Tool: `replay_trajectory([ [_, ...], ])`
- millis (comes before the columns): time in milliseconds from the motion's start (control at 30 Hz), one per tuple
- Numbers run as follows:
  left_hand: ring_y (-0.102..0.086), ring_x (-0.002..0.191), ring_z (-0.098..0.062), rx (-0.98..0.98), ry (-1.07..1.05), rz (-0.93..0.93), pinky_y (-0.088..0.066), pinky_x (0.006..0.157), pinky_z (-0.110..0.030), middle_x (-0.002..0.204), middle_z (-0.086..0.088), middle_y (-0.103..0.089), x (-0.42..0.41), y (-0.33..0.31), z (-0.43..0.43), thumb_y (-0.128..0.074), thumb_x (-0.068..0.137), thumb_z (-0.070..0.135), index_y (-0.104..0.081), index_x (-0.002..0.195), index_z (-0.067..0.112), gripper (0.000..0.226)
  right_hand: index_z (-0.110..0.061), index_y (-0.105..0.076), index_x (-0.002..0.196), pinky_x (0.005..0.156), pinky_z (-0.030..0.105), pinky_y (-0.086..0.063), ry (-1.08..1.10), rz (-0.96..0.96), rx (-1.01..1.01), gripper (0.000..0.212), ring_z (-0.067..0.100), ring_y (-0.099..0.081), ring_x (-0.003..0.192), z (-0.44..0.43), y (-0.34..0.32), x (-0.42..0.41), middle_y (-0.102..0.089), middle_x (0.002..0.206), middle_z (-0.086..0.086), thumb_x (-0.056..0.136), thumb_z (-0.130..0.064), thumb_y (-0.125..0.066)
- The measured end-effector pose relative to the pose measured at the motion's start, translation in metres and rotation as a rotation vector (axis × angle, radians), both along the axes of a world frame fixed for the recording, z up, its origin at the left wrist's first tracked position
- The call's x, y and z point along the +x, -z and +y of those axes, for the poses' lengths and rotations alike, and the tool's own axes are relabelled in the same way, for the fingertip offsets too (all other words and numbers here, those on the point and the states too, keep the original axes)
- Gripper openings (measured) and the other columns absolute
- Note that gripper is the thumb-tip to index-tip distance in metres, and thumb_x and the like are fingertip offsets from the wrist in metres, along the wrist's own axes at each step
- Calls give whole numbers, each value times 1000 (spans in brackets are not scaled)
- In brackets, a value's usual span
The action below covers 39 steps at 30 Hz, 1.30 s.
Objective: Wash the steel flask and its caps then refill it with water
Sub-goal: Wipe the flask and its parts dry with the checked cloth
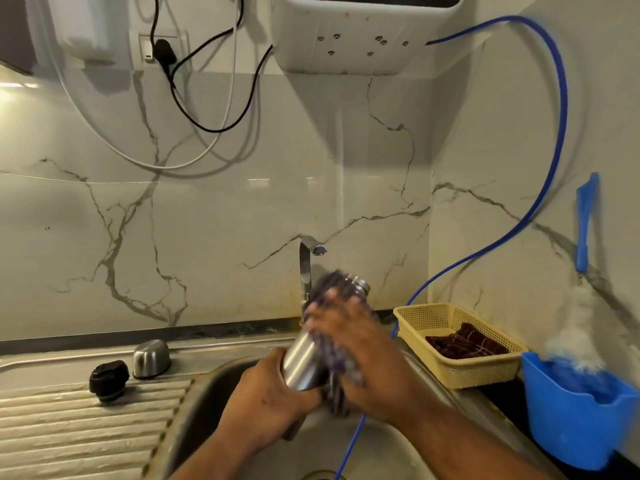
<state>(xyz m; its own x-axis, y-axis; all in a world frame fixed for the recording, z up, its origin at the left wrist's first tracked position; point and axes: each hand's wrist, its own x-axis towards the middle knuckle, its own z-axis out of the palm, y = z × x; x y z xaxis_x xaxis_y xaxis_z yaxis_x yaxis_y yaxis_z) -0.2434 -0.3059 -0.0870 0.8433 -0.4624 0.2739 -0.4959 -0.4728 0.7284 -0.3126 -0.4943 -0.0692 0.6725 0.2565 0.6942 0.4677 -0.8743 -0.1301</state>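
- Steel flask [302, 362]: held at lower centre of the frame above the sink [304, 448], tilted with its uncapped mouth towards the upper right, just below the tap [307, 265].
- Left hand [273, 400]: gripped the flask's lower end, fingers curled round the base.
- Right hand [363, 351]: lay over a purple checked cloth [332, 289], fingers spread apart and curved round it, holding it against the flask's upper body; motion blur hid the fingertips.
- Black inner cap [109, 380]: stood on the ribbed drainboard [69, 431] at lower left, well apart from the flask.
- Steel outer cap [151, 358]: lay just to the right of the black cap, near the sink's back edge.
- Yellow mesh basket [485, 372]: sat right of centre on the counter, holding a folded dark red cloth [464, 342].
- Blue tube [562, 109]: looped from a white wall appliance [346, 39] at upper centre down the right wall and into the basin.
- Blue holder [571, 427]: occupied the lower right, with a blue-handled brush [585, 223] standing in it.
- Black cable [249, 98]: hung with white leads from a wall socket at upper left.
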Motion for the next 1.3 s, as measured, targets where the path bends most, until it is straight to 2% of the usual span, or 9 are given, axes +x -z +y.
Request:
replay_trajectory([
  [100, -69, 82, 4, -6, 38, -3, -49, 69, -12, 84, 15, -73, 7, 5, 1, -74, 60, 66, -63, 95, 33, 50, -32, -49, 149, 128, 41, -10, -110, 69, -215, 68, 2, -14, 154, 1, -1, 1, -38, 161, -16, 86, -10, -62],
  [233, -68, 77, -6, -36, 0, 105, -49, 62, -18, 88, 6, -73, 13, 6, 3, -86, 56, 65, -63, 101, 29, 63, -41, -41, 152, 126, 52, -21, 109, -15, 278, 88, 4, -9, 156, -11, -1, 1, -25, 164, -25, 82, 8, -59],
  [367, -74, 82, -13, -174, 73, 223, -62, 78, -45, 91, 0, -78, 13, 7, 2, -82, 56, 62, -71, 103, 21, 64, -32, -48, 150, 127, 37, -16, -110, 122, -155, 66, 0, -13, 154, 1, -2, -6, -33, 162, -19, 87, -16, -61],
  [500, -76, 81, -26, -267, 42, 381, -60, 57, -40, 95, -8, -78, 5, 0, 4, -77, 51, 82, -71, 108, 23, 83, -45, -40, 152, 126, 46, -23, 140, 56, 343, 79, -5, -9, 153, -9, 6, 2, -21, 164, -28, 89, -2, -60],
  [667, -72, 76, -35, -459, 135, 663, -51, 49, -34, 98, -19, -76, -3, -7, 8, -45, 72, 91, -69, 118, 17, 90, -54, -33, 150, 121, 14, -16, -39, 237, 72, 81, -17, -13, 147, 6, 2, -9, -20, 155, -43, 93, -1, -59],
  [833, -72, 83, -39, -445, 239, 695, -57, 64, -42, 99, -20, -76, -5, -12, 5, -52, 78, 77, -68, 120, 9, 81, -53, -64, 123, 97, 24, -51, 96, 103, 896, 25, -7, -60, 115, 18, -3, 0, -67, 125, -23, 100, -42, -59],
  [967, -75, 97, -26, -329, 261, 607, -58, 93, -41, 104, -7, -79, -10, -11, -3, -61, 76, 74, -69, 119, 18, 71, -23, -73, 102, 92, 41, -56, 141, 94, 1452, 34, 19, -72, 98, 2, -4, 12, -78, 97, -2, 90, -54, -66],
  [1133, -72, 108, -19, -239, 308, 545, -55, 101, -44, 119, 4, -74, -8, -8, -1, -81, 50, 83, -55, 134, 37, 99, -12, -72, 111, 98, 49, -55, 21, 136, 1698, 50, 27, -75, 97, -4, -10, 15, -79, 99, 6, 83, -54, -72],
  [1300, -68, 110, -10, -71, 354, 428, -56, 97, -31, 123, 12, -68, -10, -10, 0, -83, 52, 79, -47, 135, 47, 97, -13, -69, 119, 99, 53, -53, -127, 203, 1705, 62, 31, -72, 105, -16, -24, 3, -78, 108, 11, 86, -64, -62],
])
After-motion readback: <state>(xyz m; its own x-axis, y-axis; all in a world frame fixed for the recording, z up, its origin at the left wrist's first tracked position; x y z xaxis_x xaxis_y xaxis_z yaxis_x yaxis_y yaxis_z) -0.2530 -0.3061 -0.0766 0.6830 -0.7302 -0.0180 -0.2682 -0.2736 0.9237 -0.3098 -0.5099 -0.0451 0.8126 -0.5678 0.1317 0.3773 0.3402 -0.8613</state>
